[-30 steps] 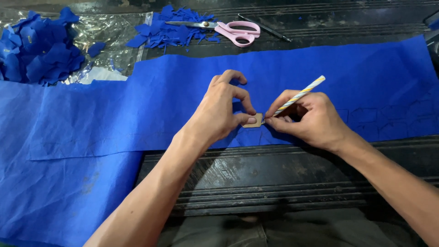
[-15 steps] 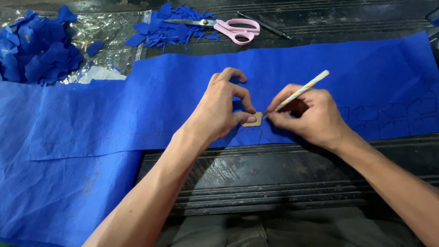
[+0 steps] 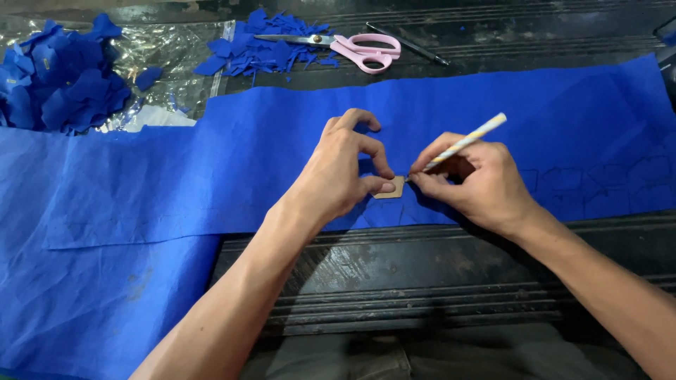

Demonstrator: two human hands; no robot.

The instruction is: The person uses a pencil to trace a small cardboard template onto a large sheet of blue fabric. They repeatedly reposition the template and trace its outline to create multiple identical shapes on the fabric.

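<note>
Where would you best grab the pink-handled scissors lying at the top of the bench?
Probably by the pink handle loops of the scissors, coming from above on the right. They lie flat and closed, loops pointing right, clear of the blue scraps; the metal blades point left into that pile, so the blade end is the worse hold.

Blue fabric (image 3: 211,162), pink-handled scissors (image 3: 352,49), tan template (image 3: 391,187), pale striped pencil (image 3: 465,142).

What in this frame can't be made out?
Head view only:
- Pencil tip: hidden behind right hand fingers.
- Cardboard template: partly covered by left hand thumb; shape unclear.
- Traced outlines on blue fabric: too faint to count.
- Fabric's left end: cut off by the edge.
</note>
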